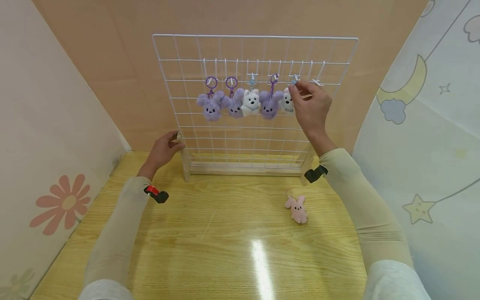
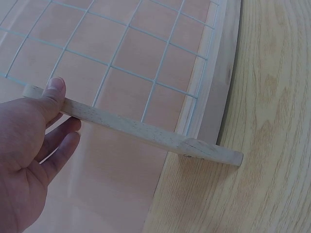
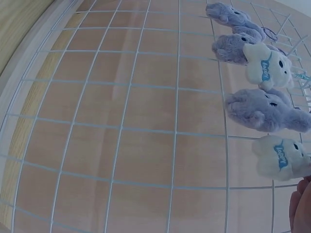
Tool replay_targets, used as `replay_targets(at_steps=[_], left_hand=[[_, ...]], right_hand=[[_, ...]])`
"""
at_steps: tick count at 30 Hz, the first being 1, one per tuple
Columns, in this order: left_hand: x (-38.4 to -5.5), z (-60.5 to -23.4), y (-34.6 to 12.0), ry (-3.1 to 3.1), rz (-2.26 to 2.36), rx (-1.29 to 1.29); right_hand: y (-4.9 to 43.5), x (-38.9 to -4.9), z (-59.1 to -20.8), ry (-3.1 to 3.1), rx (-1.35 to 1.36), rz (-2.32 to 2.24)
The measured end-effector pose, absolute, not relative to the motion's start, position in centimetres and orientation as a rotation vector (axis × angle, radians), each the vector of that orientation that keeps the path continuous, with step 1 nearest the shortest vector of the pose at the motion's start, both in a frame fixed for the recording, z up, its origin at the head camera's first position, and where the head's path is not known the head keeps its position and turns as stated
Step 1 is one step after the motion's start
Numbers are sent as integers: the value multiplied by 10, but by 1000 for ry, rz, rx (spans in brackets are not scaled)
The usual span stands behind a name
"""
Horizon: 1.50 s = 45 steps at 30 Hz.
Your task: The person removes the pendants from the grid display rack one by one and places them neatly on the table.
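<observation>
My right hand [image 1: 313, 102] is up at the wire grid rack [image 1: 255, 36], thumb and fingers pinching the top of a white plush keychain [image 1: 287, 101] by its blue clasp at a hook. In the right wrist view that white plush shows a blue lettered band, and only part of the hand appears at the lower right edge. Low on the rack's left side, my left hand [image 1: 163, 151] grips the wooden side post [image 2: 126, 124], thumb on one face and fingers behind. Left of the pinched keychain hang three purple plush keychains [image 1: 211, 107] and another white one [image 1: 251, 102].
A pink plush keychain [image 1: 298, 209] lies on the wooden table [image 1: 210, 250], in front of the rack's right foot. At the grid's right end, a white hook [image 1: 317, 82] holds nothing. Patterned walls [image 1: 442, 137] flank the table, and a brown backdrop [image 1: 112, 50] stands behind.
</observation>
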<state>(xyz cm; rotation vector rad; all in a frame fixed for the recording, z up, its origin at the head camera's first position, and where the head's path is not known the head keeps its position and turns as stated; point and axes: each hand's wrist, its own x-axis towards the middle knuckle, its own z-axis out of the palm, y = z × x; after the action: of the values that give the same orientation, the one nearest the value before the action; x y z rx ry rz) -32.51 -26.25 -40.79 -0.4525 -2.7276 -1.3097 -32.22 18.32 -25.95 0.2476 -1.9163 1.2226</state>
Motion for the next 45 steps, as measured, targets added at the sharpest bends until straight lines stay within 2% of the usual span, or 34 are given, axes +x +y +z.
replay_targets(at_steps=[21, 29, 36, 45], left_hand=[[-325, -407, -262, -2736, -1312, -455], [-323, -407, -263, -2729, -1308, -462], [-323, -408, -262, -2736, -1307, -455], [-323, -407, -262, -2728, -1314, -460]], right_hand=[[180, -309, -255, -1879, 222, 1243], [171, -283, -245, -1881, 232, 1222], [183, -286, -252, -1870, 279, 1236], [193, -274, -259, -1857, 348, 1238]])
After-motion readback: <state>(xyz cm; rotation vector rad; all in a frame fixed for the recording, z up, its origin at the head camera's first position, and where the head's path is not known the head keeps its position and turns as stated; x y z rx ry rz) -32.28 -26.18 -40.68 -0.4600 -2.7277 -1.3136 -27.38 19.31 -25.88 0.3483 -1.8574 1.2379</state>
